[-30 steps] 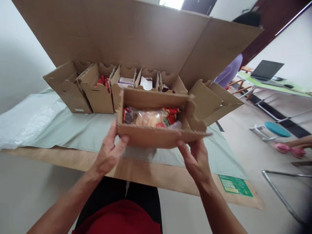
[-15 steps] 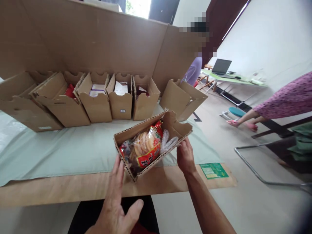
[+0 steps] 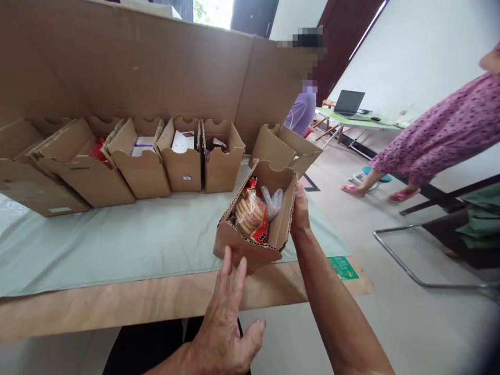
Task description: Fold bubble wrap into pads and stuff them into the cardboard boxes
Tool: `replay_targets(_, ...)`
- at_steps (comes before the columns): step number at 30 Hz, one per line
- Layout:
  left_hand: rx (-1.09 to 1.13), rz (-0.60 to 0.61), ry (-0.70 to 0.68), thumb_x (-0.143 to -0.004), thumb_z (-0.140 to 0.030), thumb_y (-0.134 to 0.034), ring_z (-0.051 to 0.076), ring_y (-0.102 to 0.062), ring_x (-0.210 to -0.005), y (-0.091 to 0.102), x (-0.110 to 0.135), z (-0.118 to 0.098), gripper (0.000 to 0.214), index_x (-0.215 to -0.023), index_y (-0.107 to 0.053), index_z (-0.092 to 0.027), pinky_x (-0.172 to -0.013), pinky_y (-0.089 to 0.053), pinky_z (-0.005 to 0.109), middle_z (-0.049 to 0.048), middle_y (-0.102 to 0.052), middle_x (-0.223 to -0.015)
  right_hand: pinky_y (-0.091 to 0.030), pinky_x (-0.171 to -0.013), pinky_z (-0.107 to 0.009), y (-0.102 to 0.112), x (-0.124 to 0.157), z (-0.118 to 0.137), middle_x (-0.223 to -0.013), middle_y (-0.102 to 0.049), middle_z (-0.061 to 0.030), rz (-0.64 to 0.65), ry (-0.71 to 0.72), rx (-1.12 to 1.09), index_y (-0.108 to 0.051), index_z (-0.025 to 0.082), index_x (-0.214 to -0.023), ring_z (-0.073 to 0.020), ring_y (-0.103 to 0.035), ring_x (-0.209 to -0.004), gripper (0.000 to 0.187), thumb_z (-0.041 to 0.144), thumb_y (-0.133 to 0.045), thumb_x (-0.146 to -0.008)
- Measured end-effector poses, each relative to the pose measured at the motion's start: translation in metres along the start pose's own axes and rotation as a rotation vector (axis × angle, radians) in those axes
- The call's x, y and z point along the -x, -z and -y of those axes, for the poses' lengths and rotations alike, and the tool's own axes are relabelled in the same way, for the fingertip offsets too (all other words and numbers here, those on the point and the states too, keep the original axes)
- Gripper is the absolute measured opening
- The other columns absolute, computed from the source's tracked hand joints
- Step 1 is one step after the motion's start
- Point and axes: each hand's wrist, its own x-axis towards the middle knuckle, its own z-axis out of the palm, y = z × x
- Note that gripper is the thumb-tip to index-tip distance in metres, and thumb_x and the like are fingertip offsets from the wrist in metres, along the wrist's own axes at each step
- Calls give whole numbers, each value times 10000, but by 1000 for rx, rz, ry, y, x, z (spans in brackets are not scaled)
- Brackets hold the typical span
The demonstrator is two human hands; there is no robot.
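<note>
An open-topped cardboard box [image 3: 248, 249] stands near the table's front edge, one short wall towards me. Inside lie a clear and red packet of round biscuits [image 3: 250, 214] and a bundled clear plastic bag [image 3: 272, 202]. My right hand [image 3: 300, 211] grips the box's right side near its far end, its fingers partly hidden by the wall. My left hand [image 3: 230, 307] is open, with spread fingers; its fingertips are at the box's near wall, and I cannot tell whether they press on it.
Behind stand several cardboard boxes in a row, one with white cartons [image 3: 144, 146], before a tall cardboard panel [image 3: 156, 73]. Another box [image 3: 273, 146] stands at the back right. A person in a pink patterned garment [image 3: 441, 130] is at right, beyond a metal-framed chair [image 3: 394, 260].
The box has turned so its short wall faces me, and it has shifted right. My left hand has followed to the right. The person in pink has moved left.
</note>
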Motion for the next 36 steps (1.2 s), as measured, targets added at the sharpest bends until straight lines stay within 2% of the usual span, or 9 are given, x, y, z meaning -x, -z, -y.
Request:
replay_targets(4, -50, -84, 38, -874, -192, -636, 400, -96, -1631, 9, -16, 8, 1045, -1676, 2, -393, -1246, -331, 656, 71, 36, -1787, -505, -1068, -494, 24, 43, 18, -1185, -715, -79, -258, -59, -70, -675, 199, -1181, -284, -651, -1182, 482, 603, -577, -938)
replay_targets(8, -8, -160, 64, -919, -234, -589, 366, -315, -1573, 27, -70, 26, 878, -1670, -138, -284, -1247, -352, 603, 140, -279, -1727, -414, -1167, -552, 45, 134, 43, -1317, -673, -81, -443, -46, -17, -659, 250, -1297, -309, -584, -1328, 397, 392, -683, -927)
replay_targets(11, 65, -99, 62, -907, -250, -565, 343, -520, -1418, 38, -130, 42, 695, -1573, -376, -179, -1168, -454, 561, 172, -521, -1567, -417, -1155, -609, 49, 195, 50, -1461, -591, -102, -416, -39, 43, -592, 307, -1417, -339, -568, -1354, 522, 330, -719, -912)
replay_targets(13, 72, -68, 70, -902, -237, -559, 318, -615, -1290, 38, -171, 52, 611, -1500, -467, -158, -1108, -504, 529, 159, -629, -1444, -439, -1131, -634, 45, 214, 50, -1550, -514, -125, -333, -36, 96, -553, 317, -1466, -367, -535, -1392, 575, 333, -718, -916)
replay_targets(18, 45, -65, 91, -916, -211, -557, 308, -630, -1283, 15, -238, 61, 570, -1479, -509, -134, -1112, -494, 494, 165, -667, -1390, -507, -1084, -577, 31, 195, 48, -1647, -393, -122, -147, -8, 214, -486, 323, -1527, -360, -412, -1500, 599, 346, -669, -958)
replay_targets(23, -12, -36, 68, -926, -280, -585, 300, -568, -1369, 4, -216, 73, 640, -1535, -459, -127, -1157, -463, 473, 182, -581, -1504, -439, -1122, -629, 55, 162, 33, -1579, -468, -151, -216, 11, 357, -500, 292, -1508, -363, -488, -1432, 671, 418, -748, -897)
replay_targets(28, -108, -5, 111, -919, -270, -569, 320, -543, -1381, 4, -163, 107, 583, -1484, -503, -142, -1184, -415, 558, 187, -590, -1480, -363, -1142, -707, 87, 132, -1, -1687, -275, -207, -200, -110, 364, -215, 310, -1635, -432, -353, -1522, 1239, 630, -897, -651)
replay_targets(31, -159, 20, 112, -904, -276, -591, 319, -524, -1399, -1, -150, 119, 564, -1453, -529, -162, -1207, -377, 565, 172, -600, -1480, -380, -1145, -691, 76, 116, -8, -1695, -256, -193, -137, -55, 321, -108, 331, -1649, -412, -359, -1524, 1322, 642, -903, -639)
replay_targets(36, -216, 36, 98, -899, -272, -595, 308, -538, -1394, -8, -151, 121, 557, -1444, -533, -173, -1196, -396, 536, 167, -609, -1478, -365, -1184, -652, 40, 107, -6, -1699, -220, -199, -200, 54, 399, -17, 279, -1668, -384, -317, -1547, 1320, 585, -878, -716)
